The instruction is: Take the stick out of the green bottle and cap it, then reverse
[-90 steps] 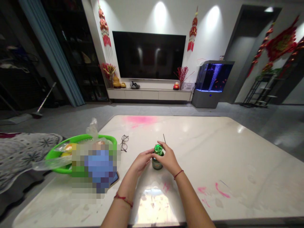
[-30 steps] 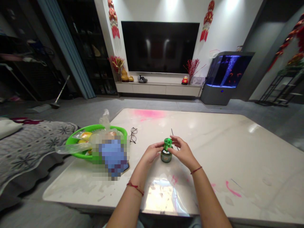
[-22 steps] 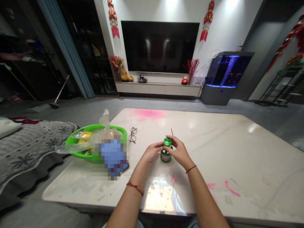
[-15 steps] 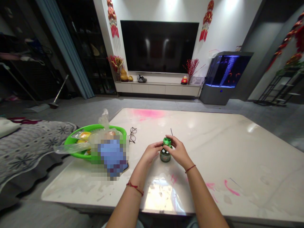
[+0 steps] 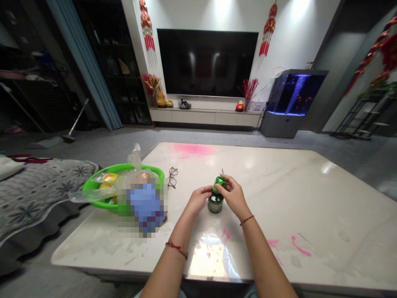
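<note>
A small dark green glass bottle (image 5: 215, 205) stands upright on the white marble-look table (image 5: 279, 194), straight ahead of me. Its shiny green foil-like cap (image 5: 219, 182) is tilted to the right above the bottle's dark neck. My right hand (image 5: 233, 193) pinches this cap between thumb and fingers. My left hand (image 5: 199, 198) has its fingertips against the bottle's left side near the neck, with the thumb in front. Whether cap and bottle still touch is hard to tell. A thin dark stick (image 5: 222, 171) shows just behind my right fingers.
Left of my hands sits a green basket (image 5: 89, 182) with plastic-bagged food, beside a blurred blue item (image 5: 147, 207). Eyeglasses (image 5: 172, 178) lie right of the basket. Pink marks (image 5: 300, 247) stain the tabletop. Beyond are a television (image 5: 207, 62) and a lit fish tank (image 5: 293, 95).
The green cap has tipped and risen rightward with my right hand, baring more of the bottle's dark neck. My left hand stays beside the bottle.
</note>
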A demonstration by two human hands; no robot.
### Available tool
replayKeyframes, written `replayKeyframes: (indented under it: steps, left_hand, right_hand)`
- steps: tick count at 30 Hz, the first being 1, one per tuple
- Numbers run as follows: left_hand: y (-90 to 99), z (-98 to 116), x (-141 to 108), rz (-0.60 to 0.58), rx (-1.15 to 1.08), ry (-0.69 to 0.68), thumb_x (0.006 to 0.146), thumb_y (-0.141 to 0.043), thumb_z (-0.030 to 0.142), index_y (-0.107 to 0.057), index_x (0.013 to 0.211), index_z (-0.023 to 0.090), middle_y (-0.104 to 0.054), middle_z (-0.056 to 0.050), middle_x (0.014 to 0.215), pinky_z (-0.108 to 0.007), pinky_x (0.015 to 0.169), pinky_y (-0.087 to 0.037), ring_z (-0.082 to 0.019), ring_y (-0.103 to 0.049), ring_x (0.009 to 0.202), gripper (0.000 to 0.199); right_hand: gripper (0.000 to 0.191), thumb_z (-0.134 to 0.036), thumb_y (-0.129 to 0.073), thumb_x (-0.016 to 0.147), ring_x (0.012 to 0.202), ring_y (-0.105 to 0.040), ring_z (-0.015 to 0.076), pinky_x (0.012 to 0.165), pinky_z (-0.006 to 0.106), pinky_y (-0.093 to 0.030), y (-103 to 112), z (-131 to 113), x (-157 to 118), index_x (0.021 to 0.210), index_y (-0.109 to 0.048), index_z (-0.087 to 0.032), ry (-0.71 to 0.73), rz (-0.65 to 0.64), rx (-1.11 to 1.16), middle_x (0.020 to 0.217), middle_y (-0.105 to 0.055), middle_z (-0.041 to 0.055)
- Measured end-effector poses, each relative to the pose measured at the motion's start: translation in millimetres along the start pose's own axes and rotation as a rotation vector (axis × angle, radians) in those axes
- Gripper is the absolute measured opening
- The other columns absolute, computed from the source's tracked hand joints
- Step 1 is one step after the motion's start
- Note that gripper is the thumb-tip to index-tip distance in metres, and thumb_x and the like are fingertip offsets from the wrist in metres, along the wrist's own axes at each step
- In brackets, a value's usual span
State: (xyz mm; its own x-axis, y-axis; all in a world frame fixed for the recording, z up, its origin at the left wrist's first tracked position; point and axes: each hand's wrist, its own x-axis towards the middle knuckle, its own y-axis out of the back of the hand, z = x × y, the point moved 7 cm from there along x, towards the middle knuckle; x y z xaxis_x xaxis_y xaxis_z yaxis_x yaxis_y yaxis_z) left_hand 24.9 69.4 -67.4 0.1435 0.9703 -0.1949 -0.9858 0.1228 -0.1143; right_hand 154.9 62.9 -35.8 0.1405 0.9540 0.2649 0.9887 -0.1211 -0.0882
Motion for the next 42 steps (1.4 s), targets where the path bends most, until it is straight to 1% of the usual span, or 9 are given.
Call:
replayKeyframes:
  steps: [3,7,12,20,26,30,34,38,42]
  left_hand:
    - [-2.7,6,-1,0.028,-0.004,-0.068,0.059,-0.060,0.009,-0.067,0.090,0.016,-0.067,-0.007,0.102,-0.033,0.091,-0.038,-0.022,-0.056,0.100,0.032]
    - [-12.2,14,-5,-0.016,0.031,-0.160,0.059,-0.062,0.009,-0.065,0.092,0.016,-0.066,-0.007,0.103,-0.031,0.090,-0.039,-0.020,-0.056,0.099,0.034]
    - [-15.7,21,-9,0.032,0.193,-0.253,0.059,-0.068,0.019,-0.064,0.094,0.015,-0.065,-0.009,0.103,-0.031,0.091,-0.038,-0.021,-0.055,0.101,0.035]
    - [-18.0,26,-8,0.101,0.320,-0.278,0.061,-0.067,0.026,-0.061,0.094,0.015,-0.064,-0.008,0.101,-0.030,0.087,-0.039,-0.021,-0.056,0.097,0.035]
    - [-14.4,32,-9,0.179,0.409,-0.356,0.061,-0.068,0.030,-0.062,0.094,0.018,-0.063,-0.006,0.103,-0.030,0.090,-0.038,-0.021,-0.055,0.101,0.036]
    - [-11.1,39,-10,0.220,0.513,-0.433,0.061,-0.067,0.032,-0.062,0.094,0.019,-0.064,-0.005,0.102,-0.032,0.091,-0.038,-0.020,-0.055,0.100,0.035]
    - [-7.7,39,-9,0.221,0.499,-0.412,0.063,-0.065,0.033,-0.061,0.094,0.018,-0.064,-0.006,0.100,-0.031,0.089,-0.040,-0.019,-0.057,0.097,0.035]
    - [-9.6,39,-8,0.179,0.447,-0.438,0.064,-0.065,0.030,-0.060,0.093,0.017,-0.065,-0.006,0.097,-0.031,0.088,-0.042,-0.018,-0.059,0.095,0.032]
    - [-11.3,39,-7,0.159,0.394,-0.460,0.063,-0.066,0.025,-0.059,0.093,0.017,-0.065,-0.007,0.097,-0.031,0.088,-0.043,-0.017,-0.059,0.095,0.032]
  right_hand:
    - [0.046,-0.033,-0.066,0.064,0.096,-0.060,0.0208,0.088,0.036,-0.048,2,1,0,0.104,-0.053,-0.016,-0.002,0.013,-0.009,0.107,-0.061,0.0110]
    - [0.046,-0.035,-0.067,0.063,0.094,-0.061,0.0208,0.086,0.035,-0.049,6,-1,0,0.103,-0.054,-0.016,-0.006,0.047,-0.022,0.106,-0.061,0.0108]
    - [0.047,-0.035,-0.067,0.062,0.092,-0.061,0.0217,0.085,0.035,-0.049,10,1,0,0.102,-0.054,-0.014,-0.037,0.086,0.013,0.103,-0.062,0.0116]
    - [0.045,-0.038,-0.066,0.063,0.093,-0.061,0.0211,0.085,0.035,-0.048,13,2,2,0.099,-0.055,-0.015,-0.061,0.120,0.030,0.099,-0.063,0.0107]
    - [0.044,-0.039,-0.065,0.065,0.091,-0.061,0.0209,0.084,0.035,-0.048,16,5,2,0.100,-0.055,-0.015,-0.078,0.112,0.019,0.101,-0.063,0.0115]
    - [0.040,-0.035,-0.060,0.071,0.095,-0.060,0.0209,0.085,0.037,-0.046,21,0,1,0.105,-0.054,-0.015,0.005,0.096,-0.091,0.108,-0.060,0.0119]
    - [0.033,-0.024,-0.051,0.076,0.101,-0.055,0.0195,0.091,0.038,-0.042,23,-18,-3,0.108,-0.055,-0.019,0.176,0.073,-0.360,0.111,-0.057,0.0086]
    - [0.041,-0.013,-0.046,0.074,0.107,-0.050,0.0186,0.096,0.037,-0.038,18,-37,-11,0.114,-0.052,-0.022,0.372,0.043,-0.592,0.111,-0.055,0.0065]
    - [0.049,-0.012,-0.048,0.073,0.109,-0.048,0.0203,0.094,0.039,-0.040,9,-41,-16,0.121,-0.045,-0.022,0.425,0.035,-0.733,0.114,-0.052,0.0080]
